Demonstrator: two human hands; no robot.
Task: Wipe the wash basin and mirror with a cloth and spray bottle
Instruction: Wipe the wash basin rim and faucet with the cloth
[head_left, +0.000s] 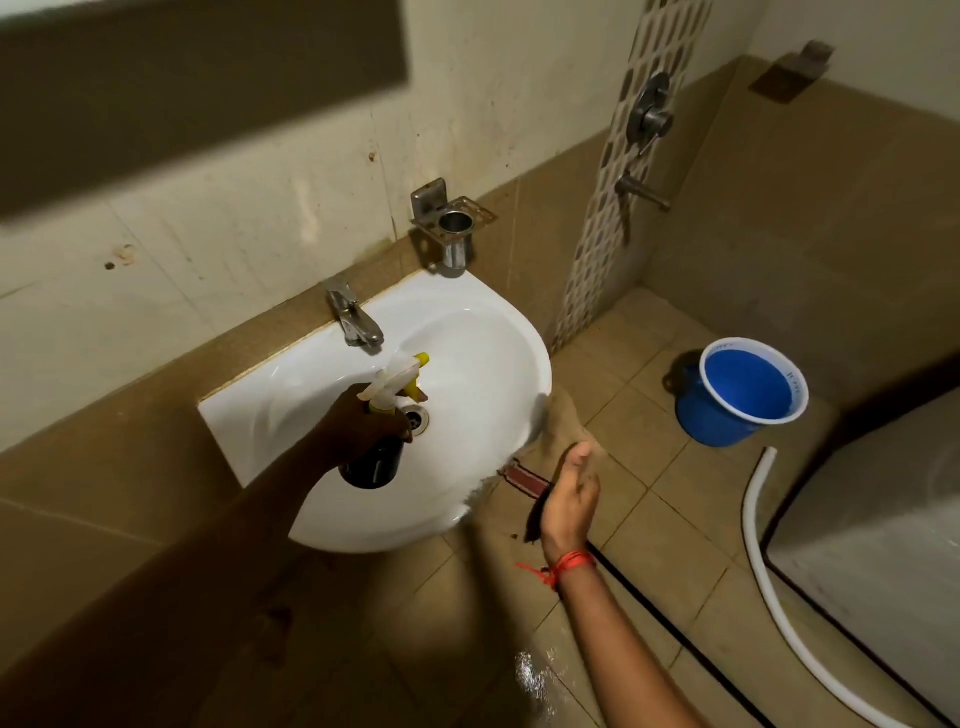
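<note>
A white wash basin (467, 343) juts from the tan ledge, with a steel tap (353, 318) at its back and a drain near the middle. My left hand (363, 423) is shut on a dark spray bottle (375, 460) with a white and yellow trigger head, held over the bowl with the nozzle facing the tap. My right hand (571, 499) presses a tan cloth (563, 421) with a red stripe against the basin's right front rim. The mirror (197, 88) hangs at the upper left, blurred.
A steel tumbler holder (453, 221) is fixed to the wall behind the basin. A blue bucket (743, 392) stands on the tiled floor at right, near a white hose (769, 571) and a grey appliance (883, 535). Shower valves (647, 117) are on the patterned wall strip.
</note>
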